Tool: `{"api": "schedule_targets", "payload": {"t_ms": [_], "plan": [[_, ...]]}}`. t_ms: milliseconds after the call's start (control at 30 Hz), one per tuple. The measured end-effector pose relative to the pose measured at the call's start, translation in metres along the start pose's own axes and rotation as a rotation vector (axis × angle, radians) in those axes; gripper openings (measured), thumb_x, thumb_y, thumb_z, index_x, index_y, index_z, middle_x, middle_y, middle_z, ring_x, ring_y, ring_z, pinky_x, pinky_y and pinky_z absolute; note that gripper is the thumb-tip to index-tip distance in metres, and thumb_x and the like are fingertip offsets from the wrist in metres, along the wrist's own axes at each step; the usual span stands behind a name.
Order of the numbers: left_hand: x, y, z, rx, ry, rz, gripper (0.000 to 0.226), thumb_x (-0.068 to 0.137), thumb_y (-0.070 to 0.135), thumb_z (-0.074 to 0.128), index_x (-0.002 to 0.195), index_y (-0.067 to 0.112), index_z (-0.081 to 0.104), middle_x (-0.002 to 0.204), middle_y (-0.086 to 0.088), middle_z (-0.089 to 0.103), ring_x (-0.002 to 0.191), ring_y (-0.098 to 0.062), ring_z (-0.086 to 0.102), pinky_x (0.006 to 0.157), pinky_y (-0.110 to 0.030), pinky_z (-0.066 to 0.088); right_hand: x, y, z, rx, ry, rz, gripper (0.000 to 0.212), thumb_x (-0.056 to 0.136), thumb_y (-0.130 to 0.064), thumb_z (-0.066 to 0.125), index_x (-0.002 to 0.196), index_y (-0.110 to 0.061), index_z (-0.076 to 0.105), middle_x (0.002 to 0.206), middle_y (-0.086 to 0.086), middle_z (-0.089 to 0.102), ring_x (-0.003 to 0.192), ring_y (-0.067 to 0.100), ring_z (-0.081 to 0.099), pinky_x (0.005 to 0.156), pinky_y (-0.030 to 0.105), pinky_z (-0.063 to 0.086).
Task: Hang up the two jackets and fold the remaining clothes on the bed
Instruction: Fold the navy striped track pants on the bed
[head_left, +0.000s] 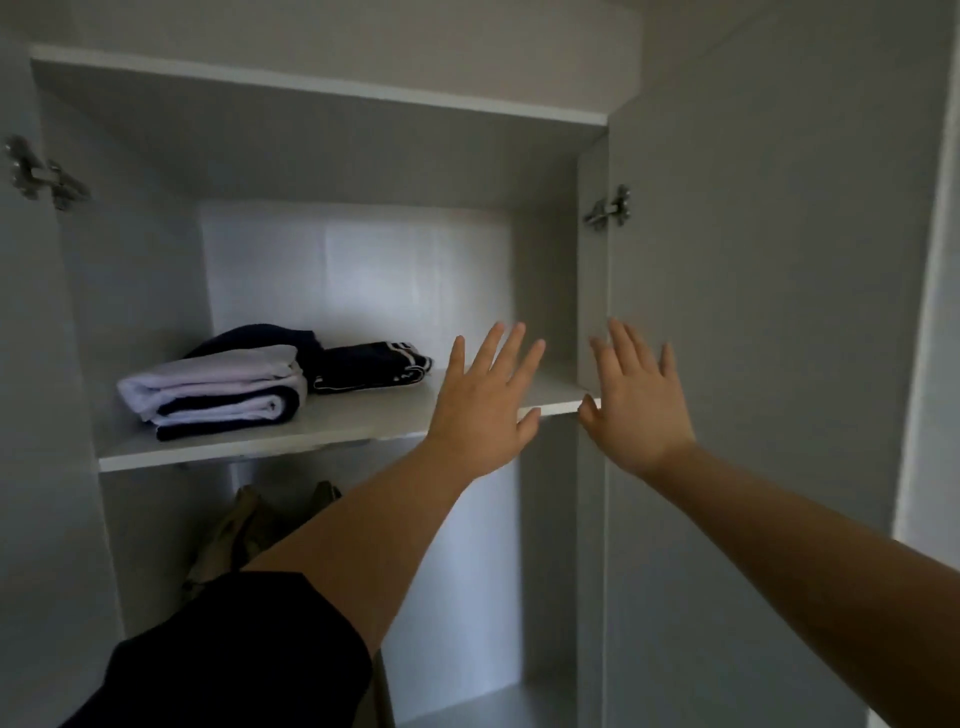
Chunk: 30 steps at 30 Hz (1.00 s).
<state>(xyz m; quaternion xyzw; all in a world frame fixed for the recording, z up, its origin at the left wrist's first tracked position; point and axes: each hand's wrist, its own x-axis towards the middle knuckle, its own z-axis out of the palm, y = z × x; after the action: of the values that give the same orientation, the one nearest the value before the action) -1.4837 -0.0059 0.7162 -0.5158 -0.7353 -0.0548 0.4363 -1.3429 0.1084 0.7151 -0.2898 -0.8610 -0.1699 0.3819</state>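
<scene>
Fingers of both hands are spread and hold nothing — the left hand (480, 410) is nearer the folded clothes (218, 387), which lie to its left on the shelf (363, 426). Right hand (636, 402) hovers by the open door (753, 312) — likely the closing comes next.

Open white wardrobe (363, 270) fills view. Top panel (311, 88) runs across upper edge. Horizontal shelf (249, 452) at mid height; pale back panel (363, 270) brighter than shaded side walls. Lower compartment (467, 597) beneath shelf, its floor visible at bottom. Right door (753, 312) swung open, metal hinge (609, 208) on inner edge. Left hinge (41, 174) at left side. Light dim, soft, greyish throughout.
</scene>
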Motion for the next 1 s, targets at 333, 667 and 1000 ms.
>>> {"api": "schedule_targets", "payload": {"t_ms": [333, 667, 1000], "plan": [[-0.004, 0.254, -0.104, -0.318, 0.128, 0.239, 0.074, 0.092, 0.045, 0.036, 0.151, 0.017, 0.004, 0.159, -0.005, 0.003, 0.146, -0.022, 0.001, 0.114, -0.046, -0.001, -0.180, 0.196, -0.142, -0.175, -0.014, 0.277, 0.064, 0.094, -0.037, 0.041, 0.148, -0.012, 0.019, 0.159, 0.011, 0.005, 0.146, 0.026, 0.001, 0.116, 0.048, 0.000], [-0.044, 0.558, -0.212, -0.618, 0.106, 0.427, 0.070, 0.094, 0.045, 0.029, 0.151, 0.019, 0.000, 0.159, -0.005, -0.004, 0.146, -0.022, -0.006, 0.114, -0.044, -0.006, -0.413, 0.388, -0.284, -0.351, -0.130, 0.560, 0.064, 0.095, -0.038, 0.041, 0.148, -0.012, 0.017, 0.159, 0.010, 0.005, 0.146, 0.025, 0.000, 0.116, 0.045, -0.002], [-0.052, 0.782, -0.251, -0.785, 0.038, 0.646, 0.070, 0.095, 0.044, 0.030, 0.151, 0.018, -0.002, 0.159, -0.006, -0.005, 0.146, -0.023, -0.007, 0.115, -0.047, -0.003, -0.563, 0.538, -0.338, -0.479, -0.239, 0.751, 0.067, 0.092, -0.035, 0.047, 0.148, -0.011, 0.019, 0.158, 0.012, 0.005, 0.146, 0.026, 0.001, 0.116, 0.047, 0.000]]}}
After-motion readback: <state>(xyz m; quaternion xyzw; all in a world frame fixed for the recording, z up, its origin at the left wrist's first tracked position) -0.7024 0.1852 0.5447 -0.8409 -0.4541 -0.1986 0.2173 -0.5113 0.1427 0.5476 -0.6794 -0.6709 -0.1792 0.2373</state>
